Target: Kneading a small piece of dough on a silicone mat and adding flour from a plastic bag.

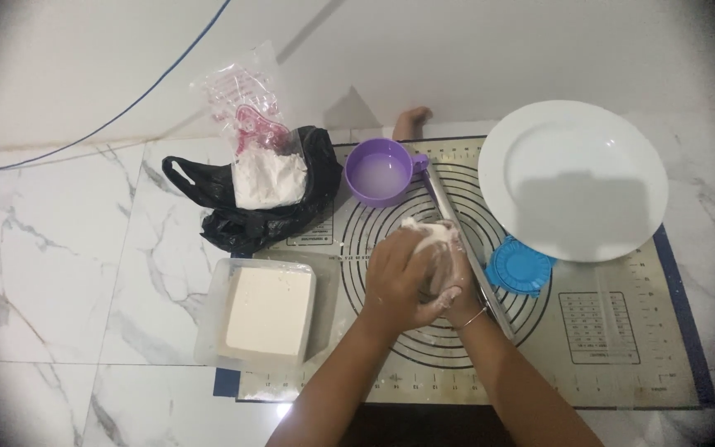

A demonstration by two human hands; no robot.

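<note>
A pale lump of dough (pixel 428 236) is held between both my hands above the middle of a baking mat (pixel 614 348) printed with circles. My left hand (pixel 397 277) is cupped over the dough from the left. My right hand (pixel 455 281), floury and with a thin bangle on its wrist, wraps it from the right. A long metal rolling pin (pixel 442 201) lies on the mat just beyond and right of my hands.
A purple cup (pixel 379 171) of cloudy water stands at the mat's far edge. A white plate (pixel 573 178) sits far right, with a blue plastic mould (pixel 519 266) below it. A flour bag (pixel 262 157) rests on a black bag (pixel 242 222); a lidded container (pixel 266 313) lies left.
</note>
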